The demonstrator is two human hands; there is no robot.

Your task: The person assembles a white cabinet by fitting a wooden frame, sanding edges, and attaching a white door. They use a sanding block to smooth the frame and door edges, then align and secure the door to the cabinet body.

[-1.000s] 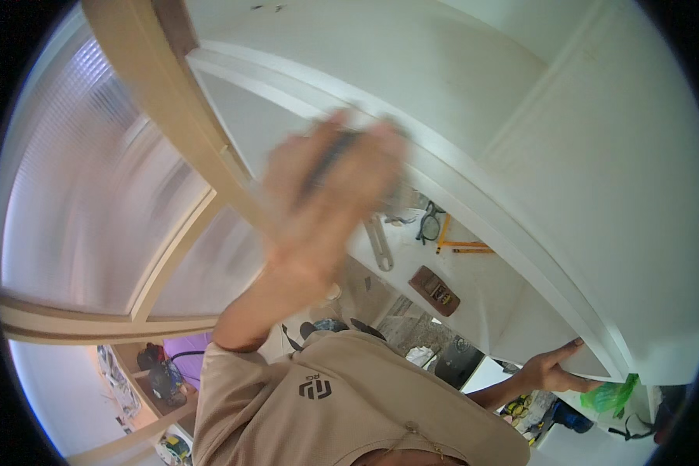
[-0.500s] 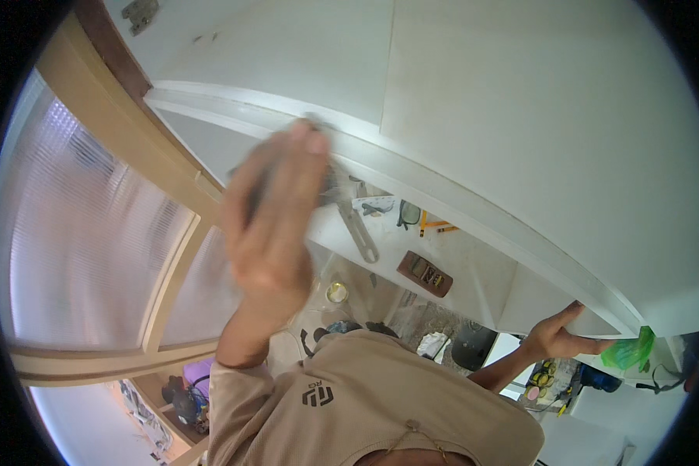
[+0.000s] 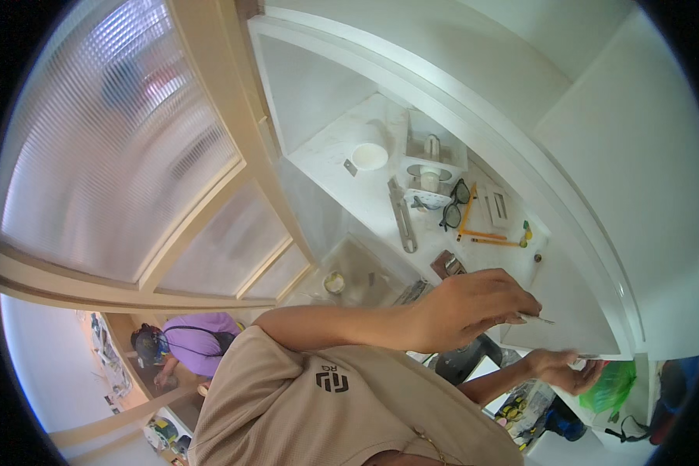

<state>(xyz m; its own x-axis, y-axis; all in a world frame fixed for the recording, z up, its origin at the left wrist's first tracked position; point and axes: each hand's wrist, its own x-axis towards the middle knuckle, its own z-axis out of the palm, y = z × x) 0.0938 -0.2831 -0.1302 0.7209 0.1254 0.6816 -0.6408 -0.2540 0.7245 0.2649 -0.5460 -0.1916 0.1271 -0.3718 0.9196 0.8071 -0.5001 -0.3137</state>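
Observation:
My left hand (image 3: 481,307) reaches across my chest to the right, its fingers closed on a thin, pale flat piece (image 3: 534,318) that sticks out past the fingertips. Its kind does not show. Lower and farther right, my right hand (image 3: 563,373) has its fingers curled beside the end of the white cabinet's curved edge (image 3: 590,225). Something small and light shows at its fingertips, too small to name. Close by hangs a green plastic bag (image 3: 610,386). A brown rectangular object (image 3: 446,264) is partly covered by my left hand.
On the white shelf (image 3: 334,167) lie black glasses (image 3: 454,206), yellow sticks (image 3: 489,235), a slotted metal bar (image 3: 402,217) and a round white piece (image 3: 370,157). Left is a wooden frame with ribbed panes (image 3: 202,221). Below, another person in purple (image 3: 198,342) bends over.
My left hand has swung from the cabinet's curved edge at upper left down to the right, near my right hand. My right hand's fingers have curled. The view has shifted, showing more of the shelf.

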